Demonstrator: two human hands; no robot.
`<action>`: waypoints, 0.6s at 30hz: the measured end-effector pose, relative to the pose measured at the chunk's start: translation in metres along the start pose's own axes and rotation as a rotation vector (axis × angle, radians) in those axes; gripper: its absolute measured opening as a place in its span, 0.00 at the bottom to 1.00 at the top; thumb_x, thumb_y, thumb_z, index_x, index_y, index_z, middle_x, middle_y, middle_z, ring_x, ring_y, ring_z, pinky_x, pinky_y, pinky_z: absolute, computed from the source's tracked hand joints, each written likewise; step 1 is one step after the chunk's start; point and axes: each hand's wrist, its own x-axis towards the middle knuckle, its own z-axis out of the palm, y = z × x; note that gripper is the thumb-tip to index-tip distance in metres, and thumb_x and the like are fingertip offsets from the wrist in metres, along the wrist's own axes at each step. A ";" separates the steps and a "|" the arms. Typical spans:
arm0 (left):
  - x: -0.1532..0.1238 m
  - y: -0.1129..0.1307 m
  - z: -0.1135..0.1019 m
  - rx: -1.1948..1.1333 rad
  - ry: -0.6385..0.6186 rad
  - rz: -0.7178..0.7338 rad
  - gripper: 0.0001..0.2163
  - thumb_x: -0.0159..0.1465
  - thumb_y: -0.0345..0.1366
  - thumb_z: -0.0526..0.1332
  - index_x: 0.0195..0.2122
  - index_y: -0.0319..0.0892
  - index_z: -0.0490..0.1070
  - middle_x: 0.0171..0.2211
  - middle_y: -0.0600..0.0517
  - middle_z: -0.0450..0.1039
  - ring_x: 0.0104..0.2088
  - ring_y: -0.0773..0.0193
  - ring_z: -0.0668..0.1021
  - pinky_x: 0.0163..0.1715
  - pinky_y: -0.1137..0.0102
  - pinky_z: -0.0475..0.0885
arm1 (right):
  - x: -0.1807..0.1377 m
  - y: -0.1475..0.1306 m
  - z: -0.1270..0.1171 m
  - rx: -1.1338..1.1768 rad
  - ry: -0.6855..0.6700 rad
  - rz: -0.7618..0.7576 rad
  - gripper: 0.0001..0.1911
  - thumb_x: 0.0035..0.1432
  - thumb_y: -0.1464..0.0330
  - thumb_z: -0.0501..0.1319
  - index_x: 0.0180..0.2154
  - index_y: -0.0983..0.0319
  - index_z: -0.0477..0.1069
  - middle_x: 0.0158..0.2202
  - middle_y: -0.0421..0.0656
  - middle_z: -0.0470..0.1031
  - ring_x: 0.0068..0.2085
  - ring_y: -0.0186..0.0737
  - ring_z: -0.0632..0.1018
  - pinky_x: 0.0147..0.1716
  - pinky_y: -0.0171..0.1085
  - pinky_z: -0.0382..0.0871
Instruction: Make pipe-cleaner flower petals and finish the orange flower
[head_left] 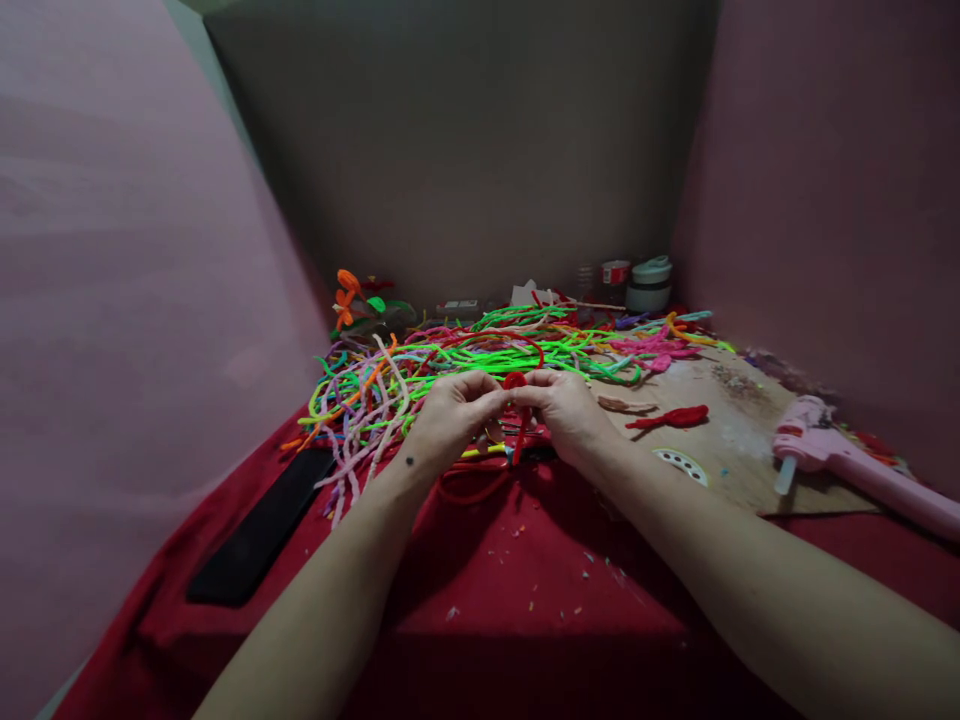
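Observation:
My left hand [452, 415] and my right hand [568, 410] meet in the middle above a red cloth [517, 580]. Both pinch a red pipe cleaner [516, 382], which is bent into a small loop between the fingertips, and its tail hangs down to the cloth. Just behind my hands lies a heap of pipe cleaners [480, 355] in green, pink, orange and purple.
A pink glue gun [840, 455] rests on a brown board [739, 440] at the right, near a shaped red piece [671, 417]. A black flat strip [259, 535] lies at the left. Small jars [649, 283] and orange pipe-cleaner flowers [349, 297] stand at the back, and partition walls close in three sides.

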 end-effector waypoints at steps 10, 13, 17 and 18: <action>0.003 -0.007 0.001 -0.445 -0.138 -0.098 0.11 0.50 0.31 0.64 0.33 0.37 0.64 0.26 0.52 0.71 0.24 0.63 0.77 0.20 0.72 0.72 | 0.005 0.006 -0.005 0.221 -0.204 0.121 0.09 0.38 0.70 0.66 0.24 0.66 0.67 0.18 0.38 0.68 0.16 0.30 0.67 0.16 0.34 0.63; 0.004 -0.008 0.004 -0.459 -0.132 -0.073 0.10 0.51 0.30 0.63 0.32 0.36 0.64 0.25 0.49 0.73 0.25 0.63 0.77 0.26 0.67 0.74 | 0.006 0.006 -0.004 0.268 -0.173 0.127 0.09 0.38 0.71 0.66 0.23 0.66 0.66 0.17 0.38 0.68 0.16 0.31 0.68 0.15 0.34 0.64; 0.005 -0.010 0.003 -0.439 -0.090 -0.074 0.10 0.49 0.30 0.64 0.31 0.35 0.65 0.25 0.49 0.73 0.25 0.63 0.77 0.25 0.68 0.73 | 0.004 0.003 -0.002 0.239 -0.099 0.127 0.08 0.37 0.73 0.65 0.23 0.66 0.67 0.15 0.37 0.67 0.15 0.30 0.68 0.14 0.32 0.64; 0.006 -0.011 0.002 -0.435 -0.087 -0.082 0.10 0.49 0.29 0.65 0.31 0.35 0.65 0.26 0.50 0.73 0.25 0.64 0.77 0.24 0.71 0.73 | 0.004 0.002 -0.002 0.229 -0.084 0.137 0.08 0.37 0.73 0.66 0.24 0.66 0.67 0.16 0.37 0.67 0.15 0.30 0.68 0.15 0.32 0.64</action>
